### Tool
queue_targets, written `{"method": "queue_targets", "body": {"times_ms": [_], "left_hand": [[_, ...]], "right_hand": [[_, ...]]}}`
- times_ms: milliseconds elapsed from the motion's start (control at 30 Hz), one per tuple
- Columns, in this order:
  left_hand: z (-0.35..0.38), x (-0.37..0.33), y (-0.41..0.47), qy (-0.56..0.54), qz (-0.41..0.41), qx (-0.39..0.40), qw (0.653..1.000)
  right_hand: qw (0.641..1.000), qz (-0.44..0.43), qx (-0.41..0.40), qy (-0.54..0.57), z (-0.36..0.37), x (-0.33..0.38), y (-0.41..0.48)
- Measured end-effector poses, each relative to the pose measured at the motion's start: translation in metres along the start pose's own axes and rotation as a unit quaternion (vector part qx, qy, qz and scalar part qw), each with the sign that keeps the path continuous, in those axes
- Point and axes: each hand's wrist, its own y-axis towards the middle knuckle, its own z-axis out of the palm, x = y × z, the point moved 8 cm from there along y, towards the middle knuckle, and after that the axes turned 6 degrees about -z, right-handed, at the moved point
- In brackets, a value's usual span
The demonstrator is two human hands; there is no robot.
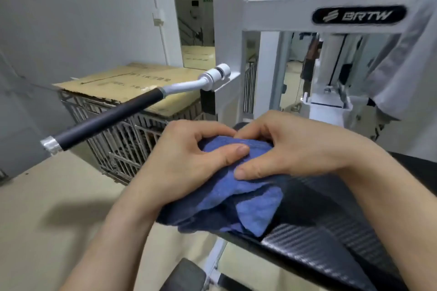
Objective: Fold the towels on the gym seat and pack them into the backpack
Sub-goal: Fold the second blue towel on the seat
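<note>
Head view: a blue towel (238, 196) lies bunched on the near-left part of the black seat (319, 245), with one flap drooping over the seat's edge.
Left hand (189, 160): its fingers curl over the towel's far edge and the thumb presses down on top, so it pinches the cloth.
Right hand (298, 149): it grasps the same edge in the same way, just beside the left hand, with the fingertips almost meeting.
Reason for grip: with both hands close together on one hem, the person is probably looking for a corner to draw the edge out straight.
Seat's role: it gives a firm surface to fold on.
Stage: early, as the towel is crumpled and shows no neat fold.
Backpack: not in view.
Surroundings: a padded handle (111, 116) juts out at the left, well apart from the hands, and a white frame (279, 14) stands behind.
</note>
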Motion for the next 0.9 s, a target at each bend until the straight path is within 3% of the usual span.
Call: {"method": "queue_targets", "body": {"times_ms": [100,233,300,367,433,500,600,700,833,900], "left_hand": [[-0.008,-0.024,-0.025,0.031,0.023,-0.059,0.997],[-0.019,-0.042,-0.067,-0.079,0.007,-0.113,0.990],[-0.015,-0.050,-0.084,-0.094,-0.007,-0.072,0.993],[0.003,-0.049,-0.096,-0.051,-0.050,0.063,0.995],[0.036,-0.047,-0.108,-0.022,-0.107,0.218,0.970],[0.080,-0.052,-0.122,-0.101,-0.134,0.295,0.941],[0.141,-0.056,-0.144,-0.233,-0.172,0.303,0.908],[0.152,-0.040,-0.152,-0.270,-0.203,0.271,0.901],[0.117,-0.014,-0.143,-0.179,-0.182,0.258,0.932],[0.099,0.007,-0.147,-0.171,-0.191,0.301,0.919]], "right_hand": [[0.995,0.010,-0.031,0.097,0.007,-0.015,-0.040],[0.951,-0.040,-0.063,0.300,0.013,-0.005,-0.100],[0.939,-0.061,-0.024,0.339,0.021,0.009,-0.123],[0.930,-0.064,0.019,0.362,0.030,0.019,-0.140],[0.932,-0.063,0.038,0.356,0.037,0.024,-0.149],[0.949,-0.058,0.060,0.305,0.047,0.028,-0.152],[0.979,-0.031,0.083,0.181,0.059,0.026,-0.154],[0.993,0.030,0.064,0.097,0.060,0.007,-0.163],[0.982,0.105,0.032,0.155,0.063,-0.020,-0.180],[0.974,0.114,0.001,0.194,0.062,-0.027,-0.186]]}}
